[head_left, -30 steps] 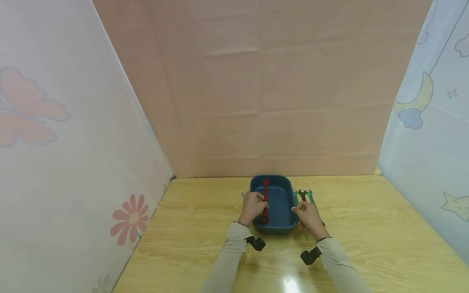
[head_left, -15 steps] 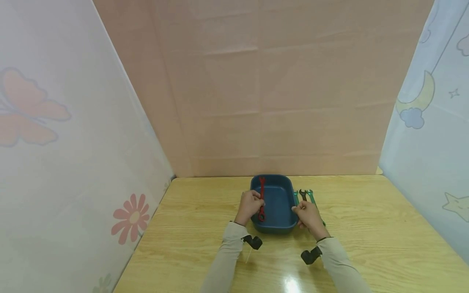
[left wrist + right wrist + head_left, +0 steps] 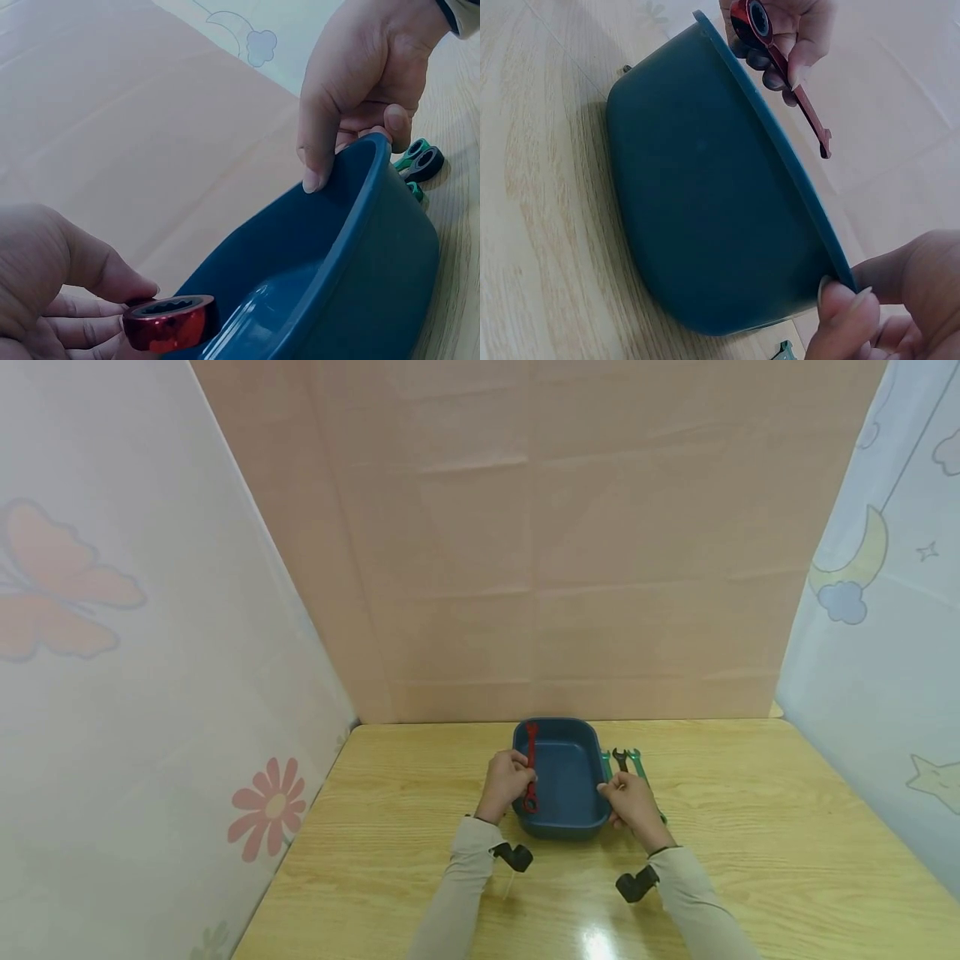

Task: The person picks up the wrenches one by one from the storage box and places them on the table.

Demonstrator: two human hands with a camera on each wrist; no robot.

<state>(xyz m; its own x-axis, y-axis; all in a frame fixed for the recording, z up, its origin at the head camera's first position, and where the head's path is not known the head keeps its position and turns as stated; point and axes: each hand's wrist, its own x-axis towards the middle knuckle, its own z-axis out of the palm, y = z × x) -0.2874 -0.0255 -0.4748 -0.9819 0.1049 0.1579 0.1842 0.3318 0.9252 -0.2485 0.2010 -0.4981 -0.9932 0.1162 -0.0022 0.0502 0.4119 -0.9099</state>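
The left hand (image 3: 504, 783) grips a red wrench (image 3: 531, 768) by its shank. Over the last second it has carried the wrench from the middle of the blue tray (image 3: 566, 825) toward the tray's left wall, so the tool now hangs along that wall, ring end low in the frame and open end toward the far rim. It looks close to being let go inside the tray, though the left wrist view shows the fingers (image 3: 90, 330) still curled about the ring end. The right hand (image 3: 630, 800) has not moved: it pinches the tray's right rim, thumb inside. Just right of the tray, green and black wrenches (image 3: 628, 762) lie on the bench (image 3: 750, 827).
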